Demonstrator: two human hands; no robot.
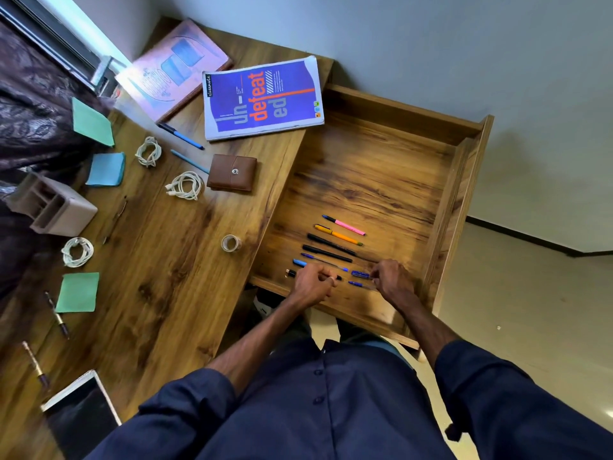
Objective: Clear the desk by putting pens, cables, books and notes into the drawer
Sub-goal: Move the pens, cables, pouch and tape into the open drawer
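The left hand [313, 282] grips a black pen [291, 273] and the right hand [391, 277] pinches a blue pen [360, 274], both at the near edge of the drawer [365, 154], with long axes left to right. Two loose pens [181, 136] lie on the bench [166, 260] far to the left, nearer the left hand.

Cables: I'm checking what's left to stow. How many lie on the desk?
3 white coiled cables on the desk: one right of the blue note pad, one left of the brown wallet, one beside the beige organiser. None seems hidden.
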